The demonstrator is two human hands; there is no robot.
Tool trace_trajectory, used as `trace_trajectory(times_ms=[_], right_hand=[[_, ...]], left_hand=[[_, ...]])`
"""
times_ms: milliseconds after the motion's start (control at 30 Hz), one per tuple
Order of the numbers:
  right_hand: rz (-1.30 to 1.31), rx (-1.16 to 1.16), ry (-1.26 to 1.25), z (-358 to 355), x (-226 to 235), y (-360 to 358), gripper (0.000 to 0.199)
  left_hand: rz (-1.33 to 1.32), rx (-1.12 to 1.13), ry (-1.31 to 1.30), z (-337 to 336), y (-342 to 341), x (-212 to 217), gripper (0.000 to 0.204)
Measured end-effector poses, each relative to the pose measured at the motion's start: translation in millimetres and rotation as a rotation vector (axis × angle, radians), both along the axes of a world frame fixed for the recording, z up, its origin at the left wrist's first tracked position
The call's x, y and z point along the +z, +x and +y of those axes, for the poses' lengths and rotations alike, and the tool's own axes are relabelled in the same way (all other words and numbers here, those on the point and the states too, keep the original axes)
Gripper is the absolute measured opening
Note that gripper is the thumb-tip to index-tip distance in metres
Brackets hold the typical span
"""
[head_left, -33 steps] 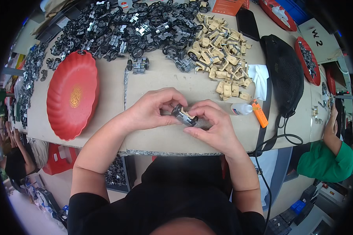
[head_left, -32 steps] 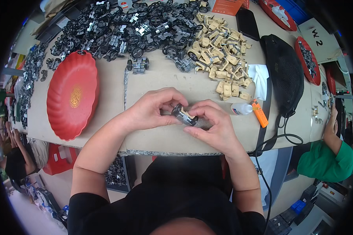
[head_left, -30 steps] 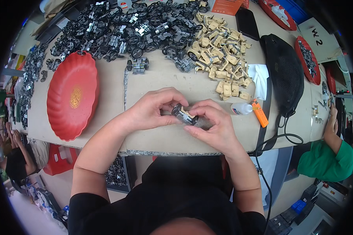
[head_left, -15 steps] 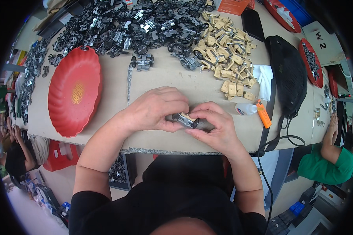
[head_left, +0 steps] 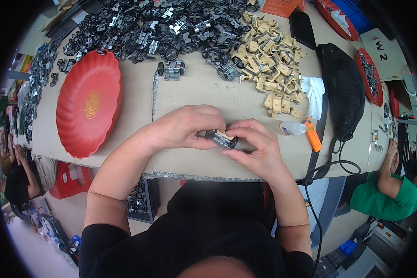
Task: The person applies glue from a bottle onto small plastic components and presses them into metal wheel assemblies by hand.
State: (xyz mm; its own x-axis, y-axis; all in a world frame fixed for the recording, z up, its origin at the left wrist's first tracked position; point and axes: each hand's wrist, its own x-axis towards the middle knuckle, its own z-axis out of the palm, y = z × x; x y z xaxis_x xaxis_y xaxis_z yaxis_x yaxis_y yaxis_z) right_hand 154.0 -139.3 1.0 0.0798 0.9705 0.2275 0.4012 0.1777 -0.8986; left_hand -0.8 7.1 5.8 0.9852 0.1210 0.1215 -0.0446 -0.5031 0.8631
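We hold a small black wheeled part (head_left: pixel 221 138) with a tan piece on top between both hands, at the centre of the frame, just above the near edge of the cardboard-covered table (head_left: pixel 199 92). Our left hand (head_left: pixel 186 127) closes its fingers over the left end of the part; our right hand (head_left: pixel 255 148) pinches the right end with thumb and fingertips curled around it. The two hands touch each other over the part.

A round red tray (head_left: pixel 88 104) lies at the left of the frame, well apart from the hands. A large heap of black wheeled parts (head_left: pixel 162 28) fills the upper centre, and one separate wheeled unit (head_left: pixel 170 69) sits just below it. A heap of tan plastic pieces (head_left: pixel 268 60) lies at the upper right, beside the black heap. A small white bottle (head_left: pixel 292 128) and an orange tool (head_left: pixel 313 136) lie just right of our right hand. A black bag (head_left: pixel 345 88) rests further right.
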Motion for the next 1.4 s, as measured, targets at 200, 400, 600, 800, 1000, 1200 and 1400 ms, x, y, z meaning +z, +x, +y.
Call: trace_trajectory(times_ms=[200, 400, 600, 800, 1000, 1200, 1400], right_hand=[[0.029, -0.007, -0.017, 0.4, 1.3, 0.8, 0.03], [0.545, -0.037, -0.201, -3.9, -3.3, -2.4, 0.051], [0.188, -0.063, 0.08, -6.2, -15.7, -2.4, 0.053], [0.015, -0.077, 0.195, -4.6, -11.1, -1.7, 0.048], [-0.092, -0.069, 0.262, -4.3, -3.1, 0.4, 0.041], [-0.118, -0.037, 0.255, -3.7, -1.8, 1.9, 0.032], [-0.055, -0.007, 0.097, -1.6, 2.2, 2.9, 0.029]], left_hand=[[-0.105, -0.001, -0.024, -2.4, 0.1, 0.4, 0.024], [-0.103, -0.06, 0.039, -2.6, -2.0, 1.7, 0.023], [-0.26, -0.013, 0.406, -5.5, 2.5, 9.2, 0.026], [-0.399, 0.081, 0.61, -8.3, 2.0, 4.1, 0.024], [-0.412, 0.086, 0.554, -9.4, 2.8, 2.9, 0.025], [-0.42, 0.058, 0.439, -5.9, 3.6, 0.0, 0.026], [-0.156, 0.031, 0.083, -5.7, 2.6, -7.8, 0.025]])
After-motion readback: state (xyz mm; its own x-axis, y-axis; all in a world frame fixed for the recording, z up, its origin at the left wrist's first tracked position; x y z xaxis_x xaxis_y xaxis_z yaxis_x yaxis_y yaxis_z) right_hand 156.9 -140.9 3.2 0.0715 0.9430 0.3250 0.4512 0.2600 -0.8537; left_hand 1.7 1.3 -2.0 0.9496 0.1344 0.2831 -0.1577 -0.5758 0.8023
